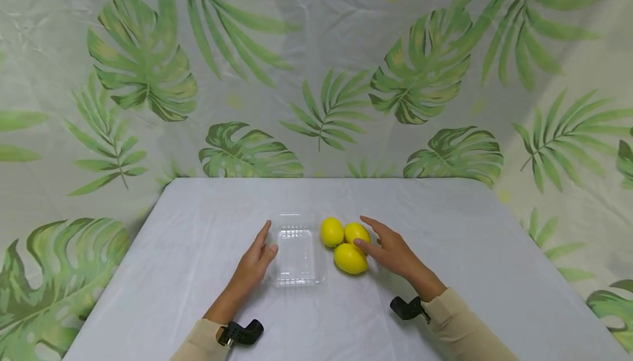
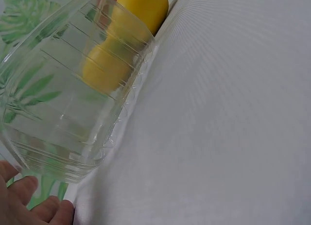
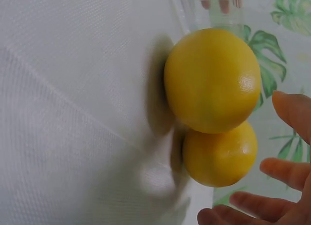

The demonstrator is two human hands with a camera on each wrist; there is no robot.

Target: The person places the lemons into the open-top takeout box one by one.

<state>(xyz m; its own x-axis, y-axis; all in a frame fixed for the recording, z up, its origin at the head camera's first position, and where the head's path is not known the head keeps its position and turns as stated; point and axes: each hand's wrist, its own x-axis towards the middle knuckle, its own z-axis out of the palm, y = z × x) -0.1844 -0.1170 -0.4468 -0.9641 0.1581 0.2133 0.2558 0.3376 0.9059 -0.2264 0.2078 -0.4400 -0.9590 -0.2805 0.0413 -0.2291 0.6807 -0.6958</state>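
Observation:
A clear plastic container [image 1: 298, 252] with ribbed walls sits on the table, nothing inside it. Along its left side stands my left hand [image 1: 256, 262], fingers extended and thumb at the rim. Three yellow lemons lie clustered just right of the container: a back-left lemon [image 1: 332, 232], a back-right lemon [image 1: 357, 233] and a front lemon [image 1: 350, 259]. My right hand [image 1: 393, 251] hovers at their right, fingers spread and thumb over the back-right one. In the right wrist view its fingertips are apart from the near lemon [image 3: 213, 80].
A white cloth covers the table [image 1: 198, 229]. Behind it hangs a backdrop [image 1: 316, 103] printed with green leaves. A black wrist camera [image 1: 242, 332] is strapped to the left forearm, and another camera [image 1: 407, 307] to the right.

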